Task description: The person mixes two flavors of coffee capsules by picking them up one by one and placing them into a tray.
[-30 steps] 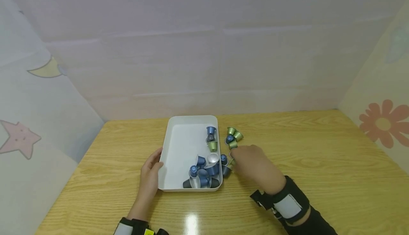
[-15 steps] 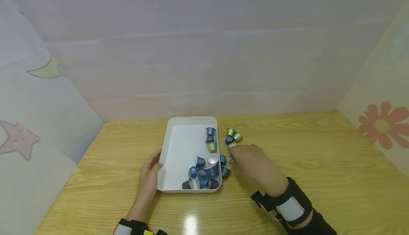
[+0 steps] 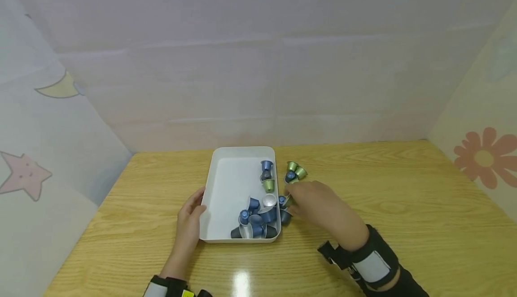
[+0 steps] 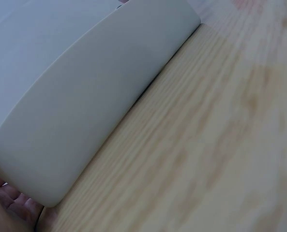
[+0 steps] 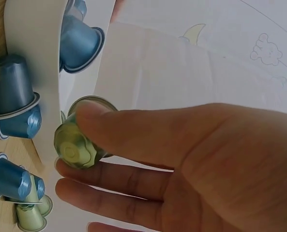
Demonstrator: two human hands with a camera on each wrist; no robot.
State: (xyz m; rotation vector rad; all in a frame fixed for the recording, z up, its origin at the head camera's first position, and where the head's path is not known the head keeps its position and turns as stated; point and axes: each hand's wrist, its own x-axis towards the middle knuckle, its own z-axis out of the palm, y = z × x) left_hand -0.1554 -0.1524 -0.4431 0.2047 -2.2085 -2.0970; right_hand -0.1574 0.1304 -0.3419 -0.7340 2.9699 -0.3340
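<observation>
At the left side of a white tray (image 3: 228,185), my left hand (image 3: 187,218) grips the edge; the left wrist view has its fingers (image 4: 17,200) curled at the tray's corner. To the tray's right, my right hand (image 3: 321,205) pinches a green coffee capsule (image 5: 74,145) between thumb and fingers, up off the table beside the tray wall. Inside the tray, blue and dark capsules (image 3: 257,230) cluster at the near right, and a blue, a dark and a green capsule (image 3: 268,185) line the right wall.
Along the tray's right outside lie a dark capsule (image 3: 285,217) and a blue capsule (image 3: 282,200). Farther back, several green capsules (image 3: 300,172) surround a dark blue one. The wooden table (image 3: 383,185) meets a papered wall (image 3: 347,90) behind.
My right hand has lifted a green capsule from the group on the table and shifted slightly left towards the tray. The left hand and the tray stay put.
</observation>
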